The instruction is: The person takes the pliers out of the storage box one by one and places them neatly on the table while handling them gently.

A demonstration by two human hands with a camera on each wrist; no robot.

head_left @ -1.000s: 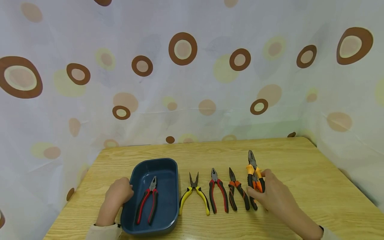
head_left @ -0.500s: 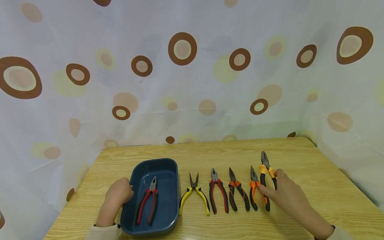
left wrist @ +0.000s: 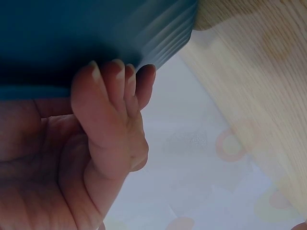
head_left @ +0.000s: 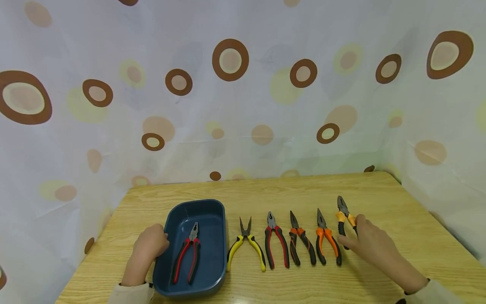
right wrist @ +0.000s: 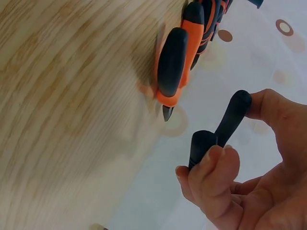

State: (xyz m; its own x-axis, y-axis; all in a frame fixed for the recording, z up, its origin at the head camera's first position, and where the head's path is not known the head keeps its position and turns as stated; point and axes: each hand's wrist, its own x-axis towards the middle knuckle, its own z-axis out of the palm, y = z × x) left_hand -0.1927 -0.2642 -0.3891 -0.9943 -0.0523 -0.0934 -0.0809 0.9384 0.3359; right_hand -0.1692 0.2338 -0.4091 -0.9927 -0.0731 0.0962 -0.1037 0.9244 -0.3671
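Note:
My left hand [head_left: 148, 245] grips the left side of a dark blue plastic bin [head_left: 212, 253]; in the left wrist view its fingers [left wrist: 108, 110] curl against the outer wall. Red-and-black combination pliers [head_left: 194, 232] lie inside the bin. My right hand [head_left: 373, 240] holds combination pliers [head_left: 341, 217] with yellow-orange and black handles, at the right end of a row. The right wrist view shows thumb and fingers on the black handle ends [right wrist: 232, 117]. Just left of that hand lie orange-and-black long-nose pliers [head_left: 321, 221].
Between the bin and the right hand, yellow-and-black needle-nose pliers [head_left: 245, 232], another red-and-black pair of pliers [head_left: 271, 221] and orange-striped black pliers [head_left: 294, 221] lie spaced apart, tips pointing away. The wooden table [head_left: 265, 190] meets a patterned curtain [head_left: 243, 105] at the back.
My right hand has carried the yellow-orange pliers rightward, from over the orange long-nose pliers to beyond them, uncovering those. The left hand and bin have stayed in place.

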